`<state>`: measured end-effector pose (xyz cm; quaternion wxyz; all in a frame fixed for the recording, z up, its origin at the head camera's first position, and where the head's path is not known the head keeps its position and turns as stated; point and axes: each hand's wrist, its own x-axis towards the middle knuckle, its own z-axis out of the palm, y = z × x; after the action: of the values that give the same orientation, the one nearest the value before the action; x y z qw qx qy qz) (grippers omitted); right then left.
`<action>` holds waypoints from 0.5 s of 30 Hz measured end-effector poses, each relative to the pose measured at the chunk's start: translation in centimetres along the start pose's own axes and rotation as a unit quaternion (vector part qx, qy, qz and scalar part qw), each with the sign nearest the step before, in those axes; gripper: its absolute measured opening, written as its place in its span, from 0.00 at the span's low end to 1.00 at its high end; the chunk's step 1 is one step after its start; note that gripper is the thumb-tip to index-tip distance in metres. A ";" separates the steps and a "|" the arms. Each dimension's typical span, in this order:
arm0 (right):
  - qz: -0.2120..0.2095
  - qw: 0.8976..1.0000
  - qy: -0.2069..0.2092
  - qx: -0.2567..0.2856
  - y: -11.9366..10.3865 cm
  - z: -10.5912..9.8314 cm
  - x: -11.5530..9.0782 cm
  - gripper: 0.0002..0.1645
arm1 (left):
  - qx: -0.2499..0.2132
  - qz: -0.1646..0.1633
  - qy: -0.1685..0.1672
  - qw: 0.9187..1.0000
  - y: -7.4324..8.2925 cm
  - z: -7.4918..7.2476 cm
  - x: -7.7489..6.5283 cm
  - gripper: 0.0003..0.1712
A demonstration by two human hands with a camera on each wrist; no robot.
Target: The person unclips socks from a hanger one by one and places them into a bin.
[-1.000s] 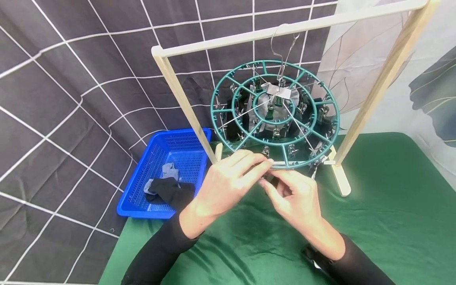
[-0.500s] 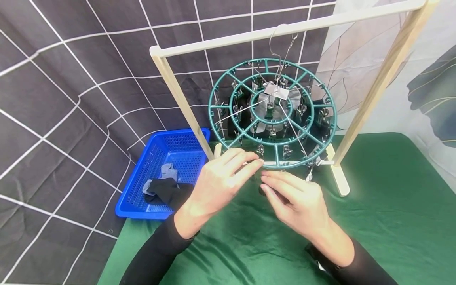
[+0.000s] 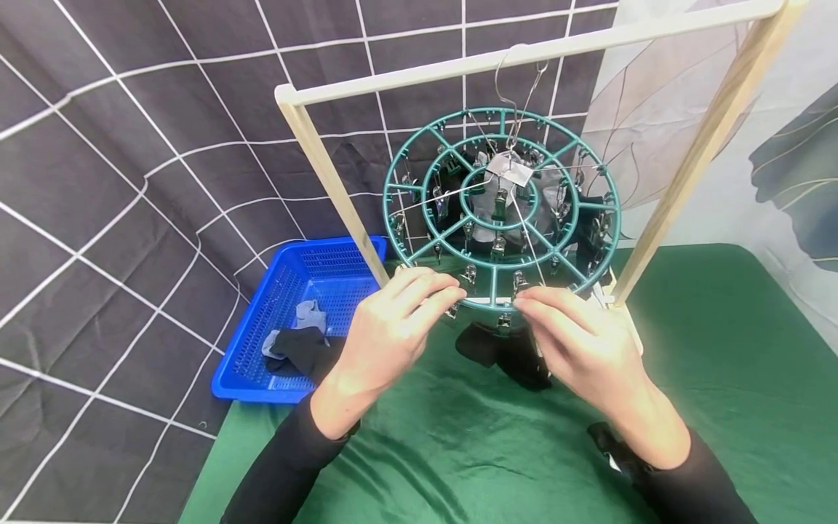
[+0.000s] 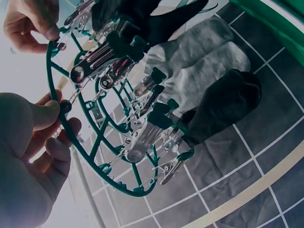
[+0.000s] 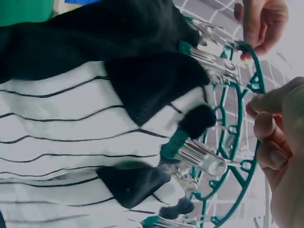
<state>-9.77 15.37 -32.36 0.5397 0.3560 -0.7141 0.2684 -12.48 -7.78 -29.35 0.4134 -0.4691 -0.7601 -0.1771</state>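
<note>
A round green clip hanger [image 3: 494,280] hangs by its metal hook from a wooden rack. My left hand [image 3: 393,327] pinches its front rim between thumb and fingers, left of centre. Further right along the same rim, my right hand [image 3: 589,342] pinches it too. Black socks [image 3: 504,349] dangle below the rim between my hands. In the left wrist view, grey socks [image 4: 199,61] and a black sock [image 4: 228,104] hang from metal clips [image 4: 147,137]. White socks with black stripes [image 5: 71,123] fill much of the right wrist view, held by a clip [image 5: 202,156].
The rack's wooden posts [image 3: 334,182] stand on either side, under a white crossbar [image 3: 419,73]. At the left is a blue basket [image 3: 229,371] with black cloth [image 3: 304,353] and grey-blue cloth [image 3: 310,315] inside. Green cloth [image 3: 445,444] covers the table.
The hanger has turned, its front rim shifting left. My hands, close together before, are now apart, the right one further right. Black socks now show between them.
</note>
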 end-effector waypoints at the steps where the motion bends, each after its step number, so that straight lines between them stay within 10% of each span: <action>1: -0.001 1.000 0.004 0.005 0.0 0.2 -0.1 0.13 | -0.007 -0.003 0.004 1.000 0.0 -0.1 0.0 0.10; 6: -0.002 1.000 0.018 0.018 -0.4 0.7 -0.1 0.13 | -0.031 -0.004 0.031 0.999 0.4 -0.5 0.0 0.13; 11: -0.001 0.999 0.035 0.018 -0.7 0.9 0.2 0.12 | -0.072 0.061 0.123 0.988 0.8 0.0 -0.9 0.08; 15: -0.004 0.999 0.039 0.016 -0.9 1.1 0.3 0.12 | -0.108 -0.005 0.055 0.993 1.1 1.6 -4.8 0.22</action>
<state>-9.74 13.94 -32.34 0.5626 0.3567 -0.6865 0.2914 -11.29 -8.87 -34.24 0.4008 -0.4966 -0.7148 -0.2862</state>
